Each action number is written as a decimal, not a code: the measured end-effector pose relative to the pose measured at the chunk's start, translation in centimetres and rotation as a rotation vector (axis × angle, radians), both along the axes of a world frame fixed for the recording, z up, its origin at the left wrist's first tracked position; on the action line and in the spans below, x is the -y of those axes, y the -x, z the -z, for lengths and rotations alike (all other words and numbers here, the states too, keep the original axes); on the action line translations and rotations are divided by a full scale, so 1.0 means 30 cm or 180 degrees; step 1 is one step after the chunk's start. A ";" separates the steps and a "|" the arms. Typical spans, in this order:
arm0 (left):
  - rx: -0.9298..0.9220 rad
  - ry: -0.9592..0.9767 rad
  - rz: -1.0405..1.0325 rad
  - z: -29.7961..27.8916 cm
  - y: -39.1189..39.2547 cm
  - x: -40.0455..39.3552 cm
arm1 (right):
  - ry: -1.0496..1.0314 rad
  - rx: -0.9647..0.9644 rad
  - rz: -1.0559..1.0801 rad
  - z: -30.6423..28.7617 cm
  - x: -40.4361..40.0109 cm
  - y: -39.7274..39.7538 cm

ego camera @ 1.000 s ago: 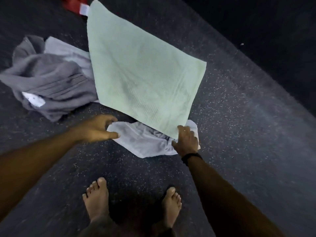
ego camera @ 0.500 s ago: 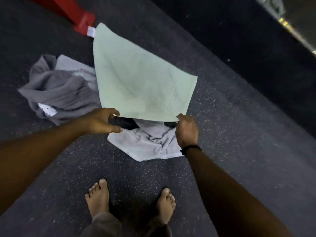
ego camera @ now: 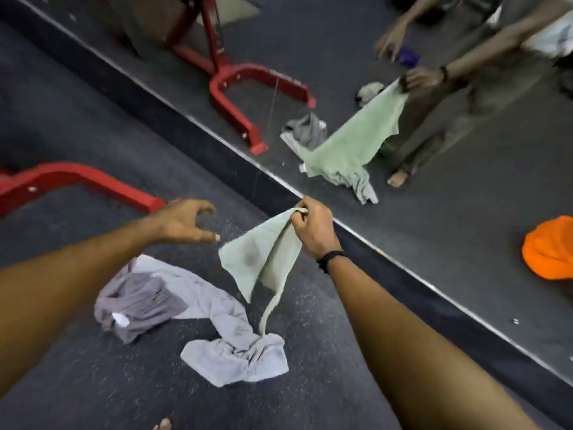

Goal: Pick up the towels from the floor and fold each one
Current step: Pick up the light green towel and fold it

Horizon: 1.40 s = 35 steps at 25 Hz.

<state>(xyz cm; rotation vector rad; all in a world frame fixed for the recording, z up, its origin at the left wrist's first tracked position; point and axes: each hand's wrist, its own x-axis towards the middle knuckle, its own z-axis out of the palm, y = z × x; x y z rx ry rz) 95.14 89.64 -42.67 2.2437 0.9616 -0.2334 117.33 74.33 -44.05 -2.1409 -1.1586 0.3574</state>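
We have a single view, from a camera worn on the person's head, looking forward and steeply down over both outstretched forearms. The frame is tilted, so the base of the wall mirror (ego camera: 387,262) runs diagonally from upper left to lower right. Nearest to us is the dark speckled floor (ego camera: 77,383), with the tip of a bare foot (ego camera: 162,425) at the bottom edge, so the lens sits almost above the person's stance. The left hand (ego camera: 183,223) and right hand (ego camera: 313,231) sit mid-frame, close to the lens. With no second camera, the mirror gives us the only opposing look, a reflection of the same floor patch from the front.
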 end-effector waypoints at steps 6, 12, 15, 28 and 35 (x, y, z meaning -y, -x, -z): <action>0.0603 -0.0464 -0.0203 -0.780 -0.033 0.017 | -0.0630 0.0364 0.0124 -0.803 0.105 -0.088; 0.1127 -0.0732 -0.0132 -1.274 -0.070 0.203 | -0.0923 0.0655 0.0182 -1.311 0.347 -0.114; 0.1374 -0.0845 0.0070 -1.407 -0.119 0.294 | -0.0807 0.0789 0.0311 -1.464 0.491 -0.129; 0.1716 -0.0709 0.1903 -1.621 -0.366 0.741 | -0.0729 0.0818 0.2078 -1.685 1.269 0.066; 0.1738 -0.0269 0.3028 -1.571 -0.414 1.174 | -0.0525 0.0945 0.3087 -1.654 1.717 0.394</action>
